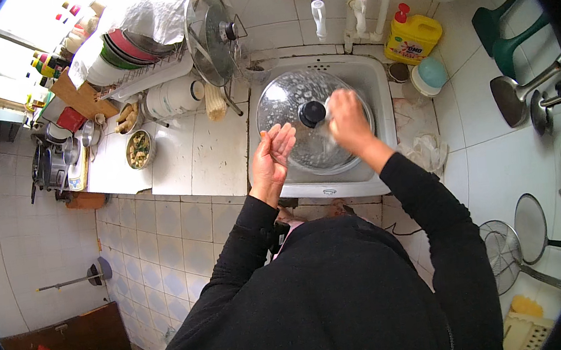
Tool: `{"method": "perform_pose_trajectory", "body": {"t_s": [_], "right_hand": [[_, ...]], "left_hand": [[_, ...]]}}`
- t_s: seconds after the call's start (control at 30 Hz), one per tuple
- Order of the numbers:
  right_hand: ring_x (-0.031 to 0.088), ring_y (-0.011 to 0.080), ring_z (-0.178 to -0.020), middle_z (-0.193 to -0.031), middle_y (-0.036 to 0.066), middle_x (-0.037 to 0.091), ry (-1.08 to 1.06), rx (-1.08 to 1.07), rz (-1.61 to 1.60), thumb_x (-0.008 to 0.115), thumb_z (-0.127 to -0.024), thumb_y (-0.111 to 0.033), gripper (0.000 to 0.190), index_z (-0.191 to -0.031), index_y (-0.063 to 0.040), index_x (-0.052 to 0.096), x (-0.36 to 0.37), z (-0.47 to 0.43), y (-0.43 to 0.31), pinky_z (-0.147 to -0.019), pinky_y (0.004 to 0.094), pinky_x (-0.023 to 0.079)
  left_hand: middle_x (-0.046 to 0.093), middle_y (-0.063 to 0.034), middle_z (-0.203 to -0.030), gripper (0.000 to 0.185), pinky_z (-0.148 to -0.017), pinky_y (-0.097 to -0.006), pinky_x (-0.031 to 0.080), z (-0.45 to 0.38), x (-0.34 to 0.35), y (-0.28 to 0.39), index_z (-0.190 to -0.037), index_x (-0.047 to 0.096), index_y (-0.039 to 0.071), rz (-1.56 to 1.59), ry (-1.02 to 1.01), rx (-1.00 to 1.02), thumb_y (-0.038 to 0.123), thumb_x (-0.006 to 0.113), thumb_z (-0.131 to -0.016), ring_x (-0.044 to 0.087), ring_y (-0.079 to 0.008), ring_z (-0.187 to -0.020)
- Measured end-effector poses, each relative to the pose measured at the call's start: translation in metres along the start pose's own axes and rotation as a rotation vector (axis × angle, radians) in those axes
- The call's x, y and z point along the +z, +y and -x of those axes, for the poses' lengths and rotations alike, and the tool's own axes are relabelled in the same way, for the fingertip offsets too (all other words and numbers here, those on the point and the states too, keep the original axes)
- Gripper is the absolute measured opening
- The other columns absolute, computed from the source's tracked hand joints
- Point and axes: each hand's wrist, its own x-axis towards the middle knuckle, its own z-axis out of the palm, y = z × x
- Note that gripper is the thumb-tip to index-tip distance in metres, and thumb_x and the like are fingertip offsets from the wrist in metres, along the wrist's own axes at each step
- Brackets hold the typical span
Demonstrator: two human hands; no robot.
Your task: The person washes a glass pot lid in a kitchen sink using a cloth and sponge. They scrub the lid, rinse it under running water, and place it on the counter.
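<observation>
A domed glass pot lid (285,97) with a black knob (312,114) lies in the white sink (381,113), with whitish suds or drops on its glass. My right hand (350,119) is over the lid's right side with its fingers curled; something pale and blurred shows beside the fingers, and I cannot tell what it is. My left hand (274,159) is above the lid's left edge, palm up with the fingers apart, holding nothing. Two taps with white handles (319,19) are on the wall behind the sink.
A yellow detergent jug (412,38), a tub with a blue bowl (429,77) and a plastic bag (427,152) are right of the sink. Left are a dish rack (147,76), another glass lid (209,36) and a food bowl (140,149). Utensils (513,94) hang on the right wall.
</observation>
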Motion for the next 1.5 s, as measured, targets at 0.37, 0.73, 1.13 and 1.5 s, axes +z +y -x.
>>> {"method": "perform_pose_trajectory", "body": {"t_s": [0.37, 0.73, 1.13, 1.5], "right_hand": [[0.034, 0.0342, -0.136, -0.141, 0.019, 0.044, -0.04, 0.058, -0.054, 0.048, -0.083, -0.004, 0.051, -0.134, -0.004, 0.048, 0.052, 0.015, -0.04, -0.113, 0.0514, 0.022], [0.05, 0.0411, -0.1, -0.11, 0.023, 0.047, -0.233, -0.006, -0.52, 0.055, -0.079, -0.001, 0.034, -0.114, 0.0, 0.056, 0.148, 0.034, -0.142, -0.088, 0.045, 0.043], [0.056, 0.0328, -0.079, -0.089, 0.016, 0.054, -0.333, 0.392, -0.433, 0.066, -0.078, -0.007, 0.01, -0.087, -0.004, 0.065, 0.237, 0.008, -0.18, -0.073, 0.0409, 0.047], [0.055, 0.0387, -0.08, -0.087, 0.015, 0.056, -0.328, 0.545, -0.266, 0.063, -0.079, -0.008, 0.011, -0.089, -0.006, 0.061, 0.234, 0.004, -0.203, -0.074, 0.0467, 0.044]], "left_hand": [[0.057, -0.0245, -0.126, 0.045, -0.1, -0.0417, 0.048, 0.021, -0.056, 0.0, -0.12, 0.05, -0.008, 0.167, 0.046, 0.079, 0.032, 0.045, -0.1, 0.056, -0.0359, -0.116], [0.056, -0.0245, -0.127, 0.043, -0.104, -0.0421, 0.044, 0.08, -0.206, 0.029, -0.119, 0.05, -0.007, 0.249, 0.355, 0.262, 0.031, 0.048, -0.098, 0.053, -0.0352, -0.12], [0.06, -0.0231, -0.119, 0.035, -0.098, -0.0406, 0.047, 0.043, -0.261, 0.121, -0.111, 0.053, -0.005, 0.072, 0.313, 0.086, 0.028, 0.049, -0.1, 0.058, -0.032, -0.112], [0.055, -0.0196, -0.101, 0.037, -0.071, -0.0353, 0.05, 0.016, -0.282, 0.159, -0.112, 0.054, -0.003, -1.868, 0.592, 0.339, 0.016, 0.069, -0.085, 0.059, -0.0275, -0.079]]}}
